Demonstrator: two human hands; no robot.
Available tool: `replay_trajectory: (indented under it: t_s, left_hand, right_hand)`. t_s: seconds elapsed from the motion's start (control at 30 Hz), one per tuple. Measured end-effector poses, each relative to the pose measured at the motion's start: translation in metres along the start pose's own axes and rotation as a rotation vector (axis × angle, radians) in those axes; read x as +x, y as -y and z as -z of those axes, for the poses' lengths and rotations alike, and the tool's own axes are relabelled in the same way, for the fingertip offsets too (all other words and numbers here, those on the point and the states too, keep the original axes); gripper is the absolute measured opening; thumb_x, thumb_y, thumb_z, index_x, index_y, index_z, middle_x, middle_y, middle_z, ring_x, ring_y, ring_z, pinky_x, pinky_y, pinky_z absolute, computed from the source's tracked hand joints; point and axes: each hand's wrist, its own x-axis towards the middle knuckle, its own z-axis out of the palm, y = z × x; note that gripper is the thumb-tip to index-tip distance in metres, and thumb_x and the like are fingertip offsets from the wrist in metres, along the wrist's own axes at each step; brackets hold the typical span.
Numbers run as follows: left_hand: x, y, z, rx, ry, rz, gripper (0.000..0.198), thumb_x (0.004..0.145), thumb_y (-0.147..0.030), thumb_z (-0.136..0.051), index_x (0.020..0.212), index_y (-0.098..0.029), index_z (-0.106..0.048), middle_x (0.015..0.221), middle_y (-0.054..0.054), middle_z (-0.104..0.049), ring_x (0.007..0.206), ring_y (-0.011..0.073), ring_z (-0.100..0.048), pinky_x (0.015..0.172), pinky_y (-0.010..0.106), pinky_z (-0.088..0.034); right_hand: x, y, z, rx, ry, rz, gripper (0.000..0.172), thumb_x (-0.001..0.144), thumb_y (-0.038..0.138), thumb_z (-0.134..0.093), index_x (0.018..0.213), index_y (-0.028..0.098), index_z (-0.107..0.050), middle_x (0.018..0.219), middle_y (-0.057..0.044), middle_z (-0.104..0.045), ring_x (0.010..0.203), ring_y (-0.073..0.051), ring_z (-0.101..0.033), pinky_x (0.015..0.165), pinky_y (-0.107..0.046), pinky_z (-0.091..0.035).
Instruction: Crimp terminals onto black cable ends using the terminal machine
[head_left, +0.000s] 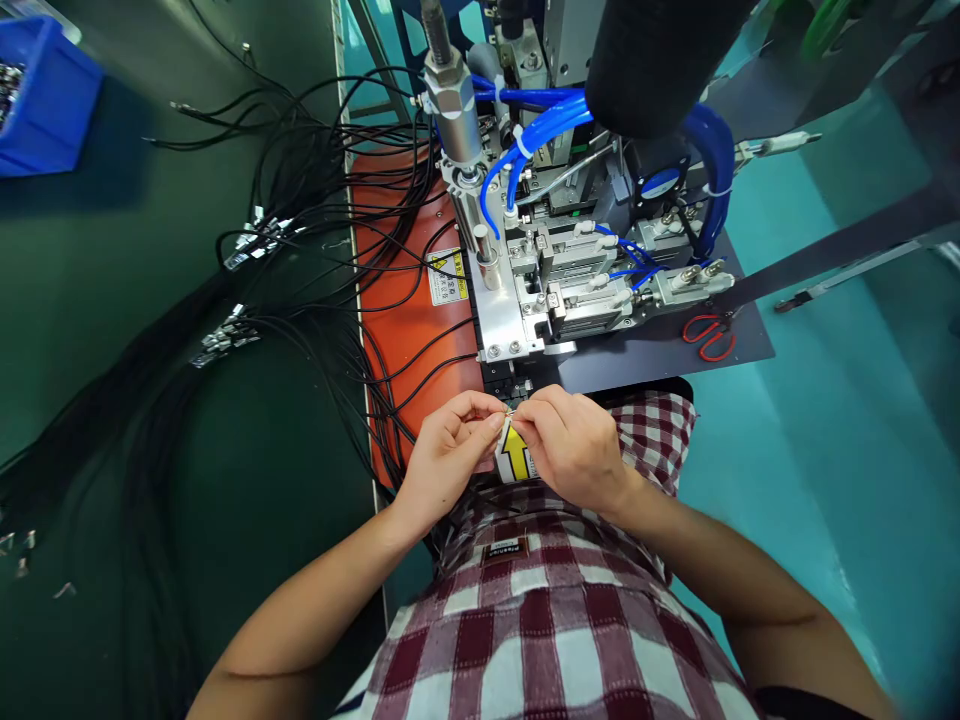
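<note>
My left hand [450, 450] and my right hand [576, 447] meet just in front of the machine [510, 318], close to my body. Thumb and forefinger of each are pinched together, fingertips almost touching. Between them is a tiny thin piece, too small to name. Below the fingertips shows a white label with a yellow arrow [514, 460], partly covered by my right hand. Black cables [405, 205] run across an orange-red surface [397, 335] left of the machine, some with ends by its front plate.
On the dark green table [300, 580] lie long bundles of black cable [157, 330] with metal connectors [259, 238]. A blue bin [56, 110] of small metal parts stands at upper left. Red-handled scissors [712, 335] rest on the grey plate [637, 360]. Blue air hoses [555, 125] arch over the machine.
</note>
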Motion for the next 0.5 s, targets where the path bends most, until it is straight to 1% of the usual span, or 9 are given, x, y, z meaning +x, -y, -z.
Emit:
replay_trajectory:
  t_s: [0.1, 0.2, 0.27, 0.37, 0.5]
  left_hand:
    - [0.001, 0.001, -0.001, -0.057, 0.023, -0.020, 0.025, 0.083, -0.040, -0.068, 0.092, -0.018, -0.058, 0.054, -0.009, -0.038, 0.046, 0.0030, -0.029, 0.044, 0.014, -0.031]
    - [0.001, 0.000, -0.001, -0.080, 0.028, 0.002, 0.025, 0.082, -0.039, -0.069, 0.090, -0.018, -0.059, 0.053, -0.009, -0.037, 0.046, 0.0037, -0.030, 0.044, 0.015, -0.030]
    - [0.001, -0.001, -0.001, -0.087, 0.025, 0.021, 0.025, 0.081, -0.039, -0.070, 0.089, -0.018, -0.059, 0.052, -0.009, -0.035, 0.046, 0.0042, -0.030, 0.045, 0.016, -0.030]
    - [0.001, -0.002, -0.002, -0.087, 0.014, 0.026, 0.026, 0.079, -0.038, -0.073, 0.088, -0.017, -0.060, 0.051, -0.010, -0.034, 0.046, 0.0037, -0.027, 0.045, 0.017, -0.029]
    - [0.001, -0.001, -0.003, -0.077, -0.020, 0.019, 0.025, 0.077, -0.036, -0.074, 0.083, -0.016, -0.061, 0.051, -0.009, -0.038, 0.045, 0.0030, -0.028, 0.045, 0.017, -0.027]
  right_hand:
    - [-0.008, 0.001, -0.012, 0.161, -0.053, -0.135, 0.014, 0.097, 0.020, -0.046, 0.086, 0.019, -0.054, 0.080, -0.005, -0.059, 0.068, -0.017, -0.049, 0.062, -0.031, -0.037]
    - [-0.011, 0.003, -0.019, 0.413, -0.043, -0.316, 0.012, 0.097, 0.018, -0.043, 0.087, 0.020, -0.050, 0.082, -0.004, -0.055, 0.075, -0.016, -0.053, 0.067, -0.029, -0.042]
    - [-0.011, 0.006, -0.020, 0.528, -0.034, -0.395, 0.013, 0.097, 0.018, -0.042, 0.087, 0.021, -0.048, 0.083, -0.003, -0.054, 0.077, -0.016, -0.053, 0.068, -0.029, -0.043]
    - [-0.011, 0.008, -0.021, 0.590, -0.028, -0.425, 0.013, 0.097, 0.017, -0.042, 0.086, 0.022, -0.047, 0.083, -0.003, -0.052, 0.076, -0.016, -0.051, 0.069, -0.030, -0.043]
    - [-0.011, 0.008, -0.020, 0.578, -0.027, -0.406, 0.011, 0.096, 0.017, -0.042, 0.087, 0.021, -0.046, 0.083, -0.003, -0.051, 0.077, -0.016, -0.050, 0.070, -0.030, -0.042]
